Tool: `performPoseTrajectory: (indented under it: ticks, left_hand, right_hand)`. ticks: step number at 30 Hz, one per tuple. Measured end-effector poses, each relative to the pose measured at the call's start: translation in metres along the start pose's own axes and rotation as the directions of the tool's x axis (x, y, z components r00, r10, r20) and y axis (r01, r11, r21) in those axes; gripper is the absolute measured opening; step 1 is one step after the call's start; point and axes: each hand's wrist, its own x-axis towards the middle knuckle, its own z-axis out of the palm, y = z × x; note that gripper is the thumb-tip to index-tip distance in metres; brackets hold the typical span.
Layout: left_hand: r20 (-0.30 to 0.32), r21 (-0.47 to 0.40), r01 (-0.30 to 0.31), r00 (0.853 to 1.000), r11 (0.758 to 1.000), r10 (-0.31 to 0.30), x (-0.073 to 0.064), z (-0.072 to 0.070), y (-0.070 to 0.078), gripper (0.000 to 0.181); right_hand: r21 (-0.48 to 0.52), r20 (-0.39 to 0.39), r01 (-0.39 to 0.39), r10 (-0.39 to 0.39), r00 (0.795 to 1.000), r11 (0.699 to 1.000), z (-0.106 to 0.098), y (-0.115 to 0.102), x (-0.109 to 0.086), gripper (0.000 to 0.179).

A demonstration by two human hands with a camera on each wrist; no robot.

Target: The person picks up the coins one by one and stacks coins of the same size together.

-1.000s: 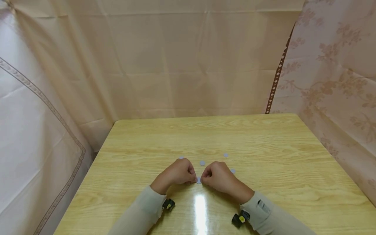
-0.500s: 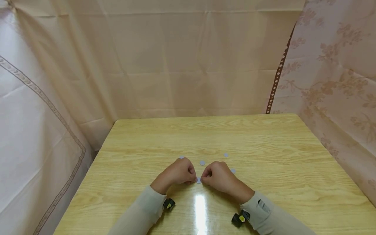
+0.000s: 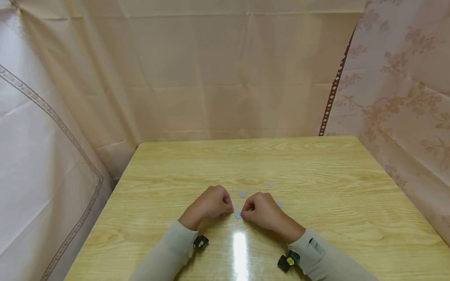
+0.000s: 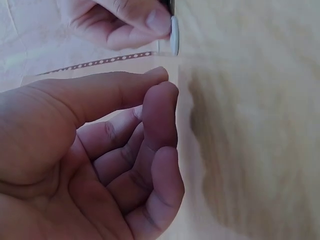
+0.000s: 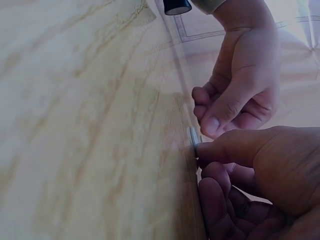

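Note:
A small pale round disc (image 3: 238, 214) stands near the middle front of the table. My right hand (image 3: 263, 212) pinches its right edge between thumb and forefinger; in the right wrist view the disc (image 5: 193, 139) appears edge-on at the thumb tip. Just to the left, my left hand (image 3: 213, 202) is apart from the disc. The left wrist view shows that hand (image 4: 115, 150) with curled fingers, thumb and forefinger tips together and nothing between them. More pale discs lie beyond: one (image 3: 243, 194) between the hands, another (image 3: 271, 185) farther back, and one (image 3: 279, 204) behind my right hand.
The wood-grain table (image 3: 168, 164) reaches back to a beige curtain (image 3: 225, 78). Patterned cloth (image 3: 404, 97) hangs on the right and white cloth (image 3: 38, 156) on the left. A bright reflection crosses the table front. Both sleeves carry black wrist cameras.
My left hand has come off the disc's left edge and moved slightly up and left, covering a disc that showed behind it. My right hand stays in place on its disc.

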Motion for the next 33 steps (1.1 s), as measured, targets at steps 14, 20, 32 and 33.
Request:
performPoseTrajectory:
  ticks: [14, 20, 32, 33]
  left_hand:
    - [-0.15, -0.006, 0.022, 0.988, 1.0, -0.022, 0.003, -0.018, -0.014, 0.011]
    - [-0.175, -0.018, 0.054, 0.983, 0.998, -0.056, 0.003, -0.022, -0.019, 0.013]
    - [-0.217, -0.056, 0.081, 0.972, 0.995, -0.091, 0.005, -0.027, -0.027, 0.009]
    - [-0.215, -0.066, 0.085, 0.972, 0.994, -0.097, 0.005, -0.027, -0.028, 0.009]
  right_hand:
    - [-0.01, -0.018, 0.026, -0.026, 0.999, 1.0, 0.0, -0.001, -0.001, 0.017]
    - [-0.013, -0.022, 0.027, -0.027, 0.999, 1.0, 0.001, -0.002, -0.002, 0.018]
    - [-0.009, -0.016, 0.025, -0.025, 1.0, 1.0, 0.001, -0.001, -0.002, 0.018]
    - [-0.008, -0.016, 0.025, -0.025, 1.0, 1.0, 0.001, -0.001, -0.002, 0.018]
